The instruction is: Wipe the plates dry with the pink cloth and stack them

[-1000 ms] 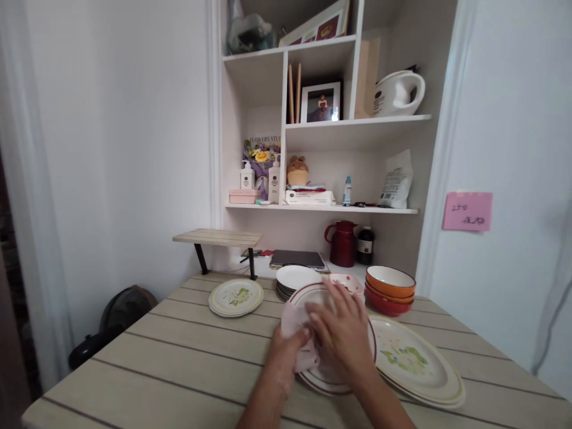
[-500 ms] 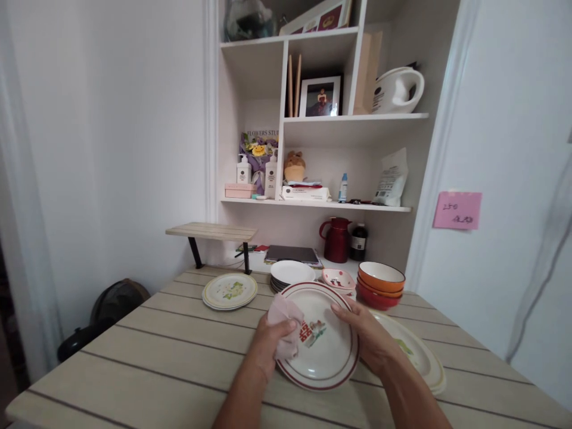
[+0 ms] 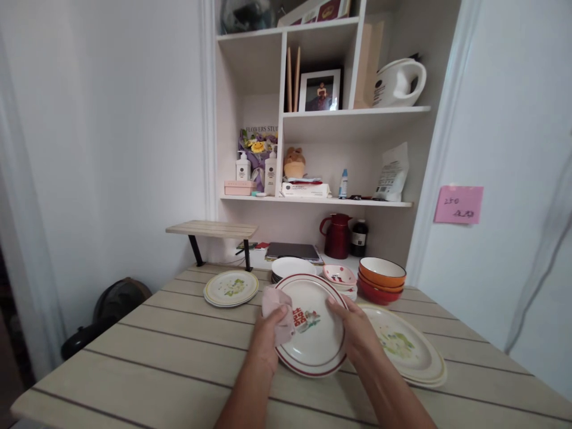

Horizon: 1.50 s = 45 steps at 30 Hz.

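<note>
A white plate (image 3: 313, 342) with dark red rim lines and a red-and-green motif is held tilted up above the table. My right hand (image 3: 355, 328) grips its right edge, thumb on the upper face and the other fingers hidden behind. At the plate's left edge, my left hand (image 3: 267, 336) pinches a pale pink cloth (image 3: 273, 301) around the rim, thumb in front. Just right of my right hand lie oval plates (image 3: 420, 351) with a yellow rim and green pattern, stacked and partly covered by my forearm.
Yellow-rimmed plates (image 3: 231, 288) lie at the left of the wooden table (image 3: 147, 357). Behind the held plate are white plates (image 3: 294, 266), small pink-patterned dishes (image 3: 339, 275) and stacked orange and red bowls (image 3: 382, 271). A red jug (image 3: 337, 237) and a small raised shelf (image 3: 212, 229) stand farther back.
The held plate and both hands have shifted slightly left and up in view. More of the oval plates shows now. Both hands keep their grip.
</note>
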Each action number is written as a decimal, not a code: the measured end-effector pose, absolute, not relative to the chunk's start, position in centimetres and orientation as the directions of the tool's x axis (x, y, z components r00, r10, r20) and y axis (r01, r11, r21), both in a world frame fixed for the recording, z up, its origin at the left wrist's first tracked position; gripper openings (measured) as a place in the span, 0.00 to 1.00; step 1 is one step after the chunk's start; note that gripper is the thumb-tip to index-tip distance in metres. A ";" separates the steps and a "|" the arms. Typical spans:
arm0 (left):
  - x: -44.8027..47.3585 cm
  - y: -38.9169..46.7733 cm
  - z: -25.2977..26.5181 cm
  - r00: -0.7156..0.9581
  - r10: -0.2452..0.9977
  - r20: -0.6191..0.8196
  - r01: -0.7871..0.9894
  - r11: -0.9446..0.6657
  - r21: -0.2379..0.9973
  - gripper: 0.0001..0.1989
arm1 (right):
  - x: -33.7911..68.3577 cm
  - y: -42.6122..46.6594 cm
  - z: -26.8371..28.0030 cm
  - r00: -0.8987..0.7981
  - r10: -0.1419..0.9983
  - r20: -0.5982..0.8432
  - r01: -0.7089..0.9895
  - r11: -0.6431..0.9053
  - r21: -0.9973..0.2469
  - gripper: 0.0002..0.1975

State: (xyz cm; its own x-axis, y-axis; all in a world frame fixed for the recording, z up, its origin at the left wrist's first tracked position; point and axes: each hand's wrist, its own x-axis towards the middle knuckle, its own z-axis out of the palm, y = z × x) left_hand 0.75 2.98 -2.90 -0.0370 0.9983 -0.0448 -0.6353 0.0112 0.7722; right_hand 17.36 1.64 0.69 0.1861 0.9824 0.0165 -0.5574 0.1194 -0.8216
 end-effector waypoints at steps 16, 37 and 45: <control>3.3 3.2 -4.1 -0.081 0.992 -0.099 -0.812 -0.008 0.583 0.21 | 12.5 2.2 -2.7 0.332 0.943 -0.025 -0.709 0.232 -0.666 0.29; -1.7 2.9 -1.4 0.008 0.999 -0.041 -0.704 0.035 0.709 0.19 | 16.8 -0.7 3.1 -0.137 0.983 0.124 -0.533 0.032 -0.846 0.32; -1.5 2.6 -1.2 -0.044 0.998 0.046 -0.607 -0.063 0.792 0.20 | 17.4 -0.5 3.0 -0.110 0.990 0.087 -0.434 0.031 -0.900 0.29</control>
State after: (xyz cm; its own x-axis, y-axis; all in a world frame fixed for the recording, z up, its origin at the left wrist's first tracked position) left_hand -1.52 2.55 -1.15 -0.0444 0.9980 0.0459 -0.6073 -0.0634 0.7920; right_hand 17.45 -0.54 3.02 -0.1097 0.9902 0.0870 -0.4339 0.0310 -0.9004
